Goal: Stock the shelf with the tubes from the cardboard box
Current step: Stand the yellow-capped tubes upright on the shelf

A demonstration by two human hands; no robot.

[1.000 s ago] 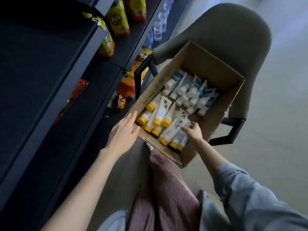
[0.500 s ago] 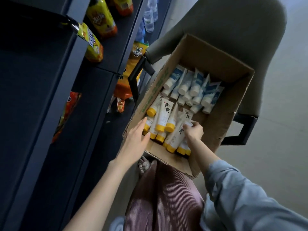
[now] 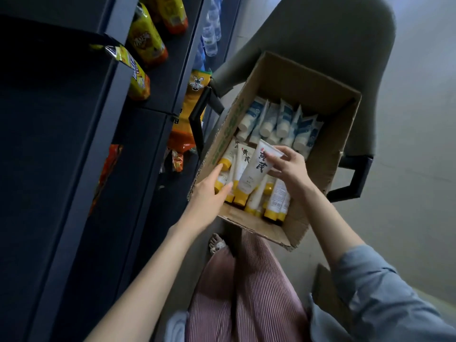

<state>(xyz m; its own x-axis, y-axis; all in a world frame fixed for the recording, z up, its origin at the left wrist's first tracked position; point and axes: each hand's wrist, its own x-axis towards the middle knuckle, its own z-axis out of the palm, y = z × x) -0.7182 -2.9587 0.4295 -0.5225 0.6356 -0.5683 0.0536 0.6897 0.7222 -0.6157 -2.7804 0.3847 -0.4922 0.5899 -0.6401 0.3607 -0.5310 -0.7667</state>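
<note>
the cardboard box [image 3: 296, 82] rests open on the seat of a grey chair [image 3: 320, 28], just beside a dark shelf [image 3: 61, 169].

box contents:
- near end: white tubes with yellow caps [image 3: 277, 198], packed side by side, caps toward the person.
- far end: blue-and-white tubes [image 3: 283, 122] with white caps, also in a tight group.

right hand [image 3: 291, 169]: thumb and fingers are curled round the crimped upper end of the held tube [image 3: 256, 169], a white tube with black characters and a yellow cap. the held tube is tilted, cap end down, above the other yellow-capped tubes inside the box.

left hand [image 3: 209, 193]: fingers are straight and apart, and grip nothing. it reaches over the box's left wall; the index fingertip touches a yellow cap at the left side of the near group.

shelf contents: yellow snack bags [image 3: 145, 40] on the upper boards, orange bags lower down, and water bottles [image 3: 209, 33] farther along.

a blue sleeve [image 3: 382, 292] covers the right forearm. pleated pink trousers [image 3: 246, 292] show below the box.
</note>
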